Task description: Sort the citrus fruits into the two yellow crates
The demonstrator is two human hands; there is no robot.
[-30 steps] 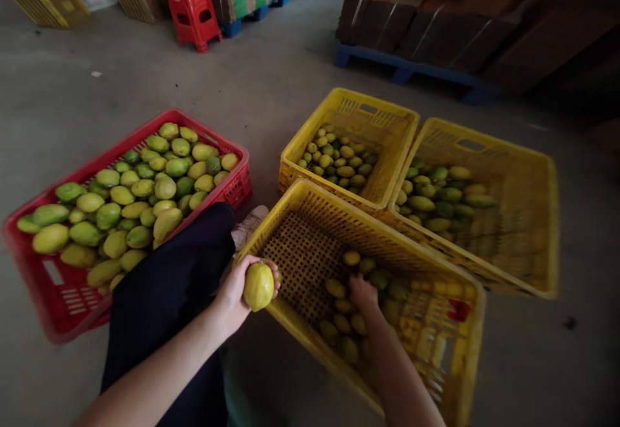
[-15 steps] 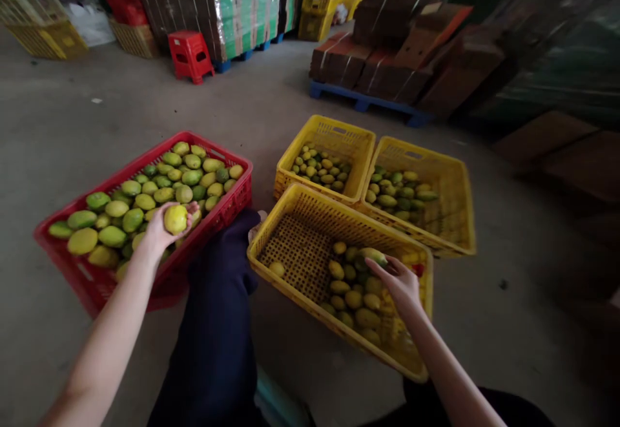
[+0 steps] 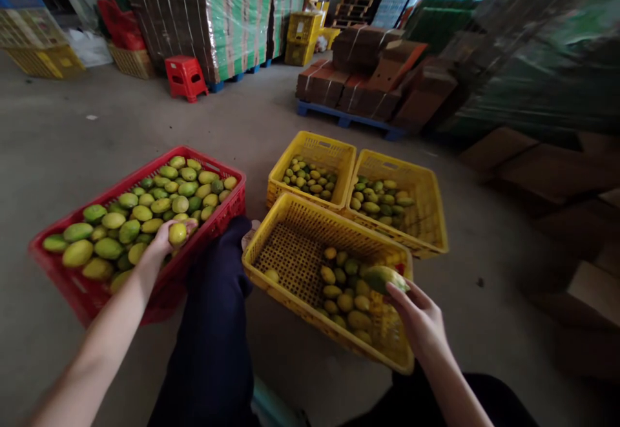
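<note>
At the right edge of the red crate [image 3: 41, 244], my left hand [image 3: 167, 241] is closed round a yellow lemon [image 3: 177, 233]. Green and yellow lemons fill that crate. My right hand [image 3: 420, 311] grips a larger greenish lemon [image 3: 385, 279] between thumb and fingers, above the right side of the near yellow crate [image 3: 290, 307]. Under it, several lemons [image 3: 345, 302] lie heaped in the right half of this crate, and a single lemon [image 3: 272, 276] rests at its left end. A small red thing shows at the crate's far right corner, partly hidden.
Behind the near crate stand two more yellow crates [image 3: 310, 139] [image 3: 438, 214], each part filled with lemons. A red stool [image 3: 186, 78] is on the floor further back. Strapped cartons [image 3: 361, 94] lie on a blue pallet [image 3: 339, 119]. Wrapped stacks and brown boxes line the right side.
My right hand has raised the greenish lemon and brought it nearer to me, over the crate's right side. My left hand still holds its lemon at the red crate. The view has shifted slightly.
</note>
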